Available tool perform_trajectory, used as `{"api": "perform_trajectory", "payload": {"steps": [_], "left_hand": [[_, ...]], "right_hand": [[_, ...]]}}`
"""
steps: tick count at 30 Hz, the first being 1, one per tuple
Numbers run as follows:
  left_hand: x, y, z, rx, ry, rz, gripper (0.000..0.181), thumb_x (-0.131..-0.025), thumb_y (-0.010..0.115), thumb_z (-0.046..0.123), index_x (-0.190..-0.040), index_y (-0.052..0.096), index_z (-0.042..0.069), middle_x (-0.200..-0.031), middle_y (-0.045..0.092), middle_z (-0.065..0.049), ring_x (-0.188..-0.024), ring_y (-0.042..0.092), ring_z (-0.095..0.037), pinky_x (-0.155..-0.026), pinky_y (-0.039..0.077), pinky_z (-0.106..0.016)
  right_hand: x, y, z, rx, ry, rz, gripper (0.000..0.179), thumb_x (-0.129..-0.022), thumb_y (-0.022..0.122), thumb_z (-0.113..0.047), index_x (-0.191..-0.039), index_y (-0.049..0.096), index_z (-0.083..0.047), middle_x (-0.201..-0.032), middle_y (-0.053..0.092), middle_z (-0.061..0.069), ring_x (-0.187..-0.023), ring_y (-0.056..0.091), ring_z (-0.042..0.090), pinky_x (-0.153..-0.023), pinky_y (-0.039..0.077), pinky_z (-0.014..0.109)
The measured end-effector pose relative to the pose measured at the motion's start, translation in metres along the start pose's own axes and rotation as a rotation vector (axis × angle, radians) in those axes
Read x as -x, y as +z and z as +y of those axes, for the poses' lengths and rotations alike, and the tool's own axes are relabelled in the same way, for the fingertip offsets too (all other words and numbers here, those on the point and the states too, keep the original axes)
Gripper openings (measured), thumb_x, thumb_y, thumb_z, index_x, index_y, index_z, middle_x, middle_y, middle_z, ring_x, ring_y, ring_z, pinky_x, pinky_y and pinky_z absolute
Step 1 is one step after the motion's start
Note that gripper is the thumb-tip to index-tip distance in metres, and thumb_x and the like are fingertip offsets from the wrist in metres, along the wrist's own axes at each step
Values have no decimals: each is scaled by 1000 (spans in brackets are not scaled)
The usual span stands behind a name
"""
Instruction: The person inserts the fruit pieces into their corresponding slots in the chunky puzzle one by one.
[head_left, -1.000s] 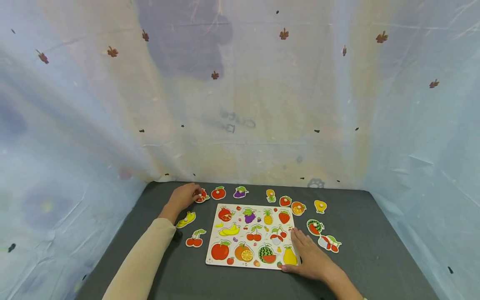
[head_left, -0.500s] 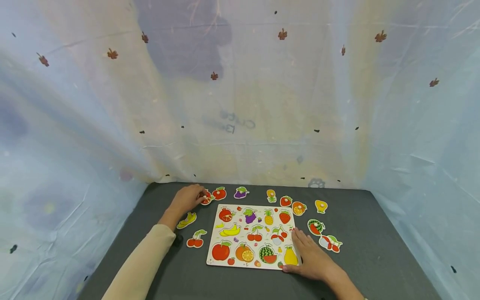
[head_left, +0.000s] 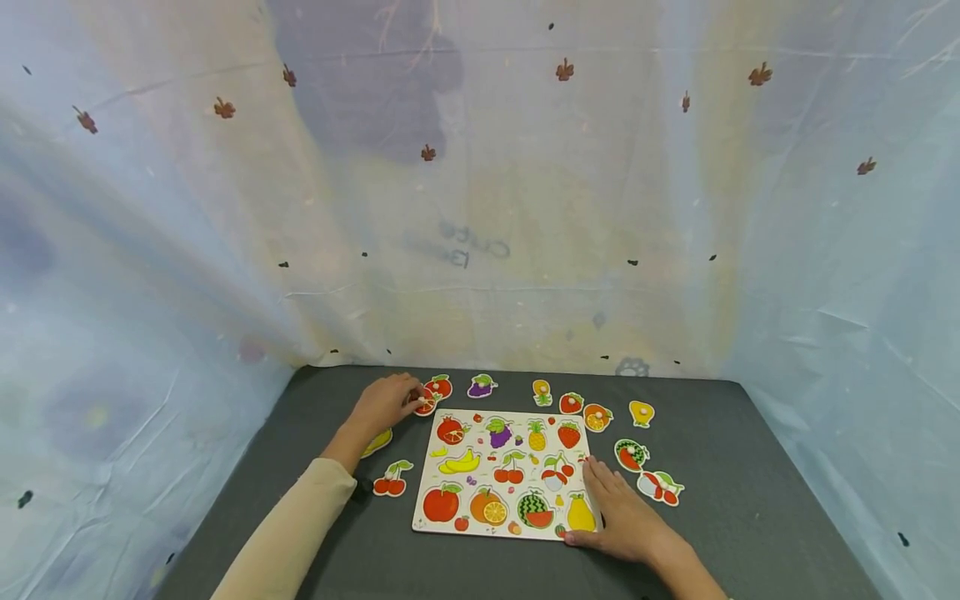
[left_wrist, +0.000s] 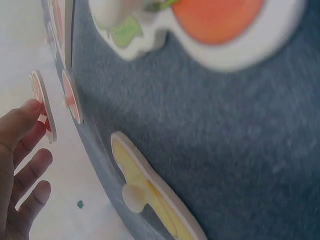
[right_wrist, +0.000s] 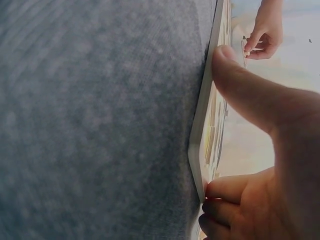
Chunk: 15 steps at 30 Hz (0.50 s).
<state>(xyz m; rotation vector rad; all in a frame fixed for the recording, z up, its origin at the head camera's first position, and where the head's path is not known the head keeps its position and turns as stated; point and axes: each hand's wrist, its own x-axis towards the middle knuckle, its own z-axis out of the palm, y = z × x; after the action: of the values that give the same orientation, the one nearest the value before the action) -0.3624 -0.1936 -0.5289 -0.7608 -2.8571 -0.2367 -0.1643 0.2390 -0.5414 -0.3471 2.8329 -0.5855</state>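
My left hand [head_left: 386, 404] pinches the pomegranate puzzle piece [head_left: 425, 405] by its knob between thumb and forefinger. In the left wrist view the same pomegranate piece [left_wrist: 40, 90] is raised off the table, its other fingers spread loosely below. Behind it in the head view lies the red apple piece [head_left: 441, 385], partly overlapped. My right hand [head_left: 618, 512] rests at the near right corner of the white fruit puzzle board [head_left: 427, 527]. Its fingers lie fairly straight along the right side. In the right wrist view the thumb [right_wrist: 235, 75] touches the board's near edge.
Left of the board lie a banana piece [head_left: 377, 442], half hidden by my left wrist, and a cherry piece [head_left: 391, 481]. A grape piece [head_left: 481, 386] and pineapple piece [head_left: 542, 393] lie behind. Strawberry, orange, pear, watermelon [head_left: 631, 454] and other cherry pieces [head_left: 660, 487] lie rightward.
My left hand has moved rightward with the pomegranate piece, bringing it beside the apple piece near the board's far left corner. My right hand stays on the board.
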Motion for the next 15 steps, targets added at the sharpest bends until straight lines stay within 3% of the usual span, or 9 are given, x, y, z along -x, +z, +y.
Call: {"api": "perform_trajectory", "payload": {"steps": [15], "left_hand": [[1, 7, 17, 24, 27, 22, 18, -98, 82, 34, -109, 77, 20, -96, 66, 5, -78, 58, -10, -73, 54, -34]], "right_hand": [[0, -1, -2, -14, 3, 0, 127, -78, 86, -70, -167, 30, 2, -175, 26, 21, -160, 27, 44, -129, 24, 63]]}}
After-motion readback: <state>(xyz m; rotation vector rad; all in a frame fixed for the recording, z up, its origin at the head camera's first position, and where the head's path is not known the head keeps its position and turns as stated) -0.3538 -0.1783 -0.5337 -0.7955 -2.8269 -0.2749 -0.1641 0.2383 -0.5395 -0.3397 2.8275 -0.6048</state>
